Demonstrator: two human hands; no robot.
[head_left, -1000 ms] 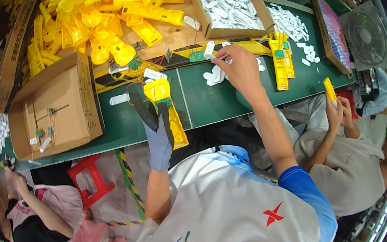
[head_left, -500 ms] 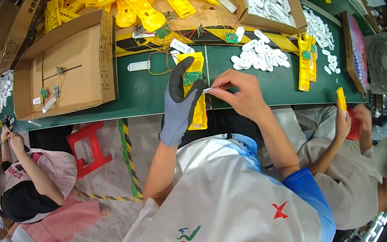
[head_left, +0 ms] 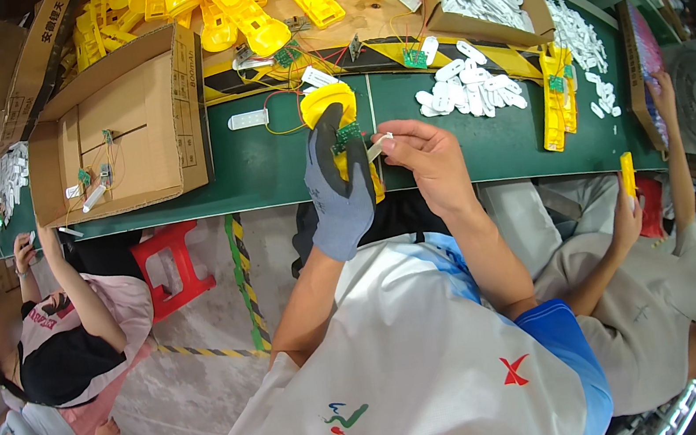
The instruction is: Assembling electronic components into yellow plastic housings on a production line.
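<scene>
My left hand, in a grey-and-black glove, grips a yellow plastic housing at the table's near edge. A small green circuit board sits in the housing, partly hidden by the gloved fingers. Close to its right side, my bare right hand pinches a small thin whitish piece, whose exact kind I cannot make out. Left of the housing lies a white strip with dots, and thin red and yellow wires run by it. Behind the housing is a white oval part.
An open cardboard box with wired boards stands left. Yellow housings pile up at the back. White oval parts fill a carton and form a heap on the green table. Co-workers sit on both sides.
The yellow housing has tilted and turned in my left hand, its rounded end now showing. My right hand has drawn slightly away, turning the whitish piece upward. The right-hand co-worker's arm has reached forward.
</scene>
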